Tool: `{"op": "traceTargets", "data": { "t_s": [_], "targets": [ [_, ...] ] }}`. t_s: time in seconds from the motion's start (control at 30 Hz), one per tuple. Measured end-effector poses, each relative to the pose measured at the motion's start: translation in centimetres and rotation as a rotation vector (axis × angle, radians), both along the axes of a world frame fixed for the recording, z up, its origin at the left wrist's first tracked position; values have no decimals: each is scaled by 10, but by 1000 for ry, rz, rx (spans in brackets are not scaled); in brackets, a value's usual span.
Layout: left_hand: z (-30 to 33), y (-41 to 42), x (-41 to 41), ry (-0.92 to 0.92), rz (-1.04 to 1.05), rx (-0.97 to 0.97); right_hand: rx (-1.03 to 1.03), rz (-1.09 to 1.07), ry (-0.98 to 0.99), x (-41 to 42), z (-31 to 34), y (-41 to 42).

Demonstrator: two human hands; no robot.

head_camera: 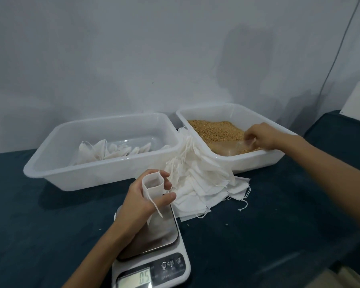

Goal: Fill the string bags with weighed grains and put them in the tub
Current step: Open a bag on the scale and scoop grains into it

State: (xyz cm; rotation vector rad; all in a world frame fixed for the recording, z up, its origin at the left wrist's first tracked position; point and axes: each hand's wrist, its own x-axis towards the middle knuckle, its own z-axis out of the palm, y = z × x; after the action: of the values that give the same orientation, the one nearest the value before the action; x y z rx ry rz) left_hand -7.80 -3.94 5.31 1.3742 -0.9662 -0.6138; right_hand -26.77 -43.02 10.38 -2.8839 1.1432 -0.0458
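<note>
My left hand holds an empty white string bag upright with its mouth spread open, over the steel plate of the kitchen scale, whose display reads 05. My right hand is inside the right tub and grips a clear plastic scoop lying in the brown grains. The left tub contains several white bags. A heap of empty string bags lies between the tubs and the scale.
Both tubs stand on a dark blue cloth-covered table against a grey wall. A few stray grains lie on the cloth right of the scale. A white object stands at the far right.
</note>
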Motion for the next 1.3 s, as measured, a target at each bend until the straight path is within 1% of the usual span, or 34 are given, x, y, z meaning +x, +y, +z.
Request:
{"op": "traceTargets", "data": {
  "t_s": [0.1,0.2,0.4,0.57,0.67,0.8,0.93,1.1,1.17,1.3],
  "targets": [
    [-1,0,2,-28,-2,0,74,-15,-105,-5,-2,-2],
    [-2,-1,4,-29,-5,-15,99,-16,-152,-9,-3,-1],
    [-7,-3,5,4,-3,-27,66,10,-229,-7,3,6],
    [-7,-4,6,13,13,-37,75,104,-325,5,19,38],
    [-6,-2,9,-6,23,-48,102,203,-381,17,28,71],
    [-6,8,11,5,50,-59,141,386,-375,30,37,121],
    [-6,13,12,3,15,-37,58,505,-309,34,47,156],
    [-8,12,14,27,14,-20,23,516,-319,35,62,175],
    [-8,12,14,39,12,-27,-20,509,-292,34,68,175],
    [-8,12,14,52,-10,-40,-131,565,-260,32,78,177]
  ]
}}
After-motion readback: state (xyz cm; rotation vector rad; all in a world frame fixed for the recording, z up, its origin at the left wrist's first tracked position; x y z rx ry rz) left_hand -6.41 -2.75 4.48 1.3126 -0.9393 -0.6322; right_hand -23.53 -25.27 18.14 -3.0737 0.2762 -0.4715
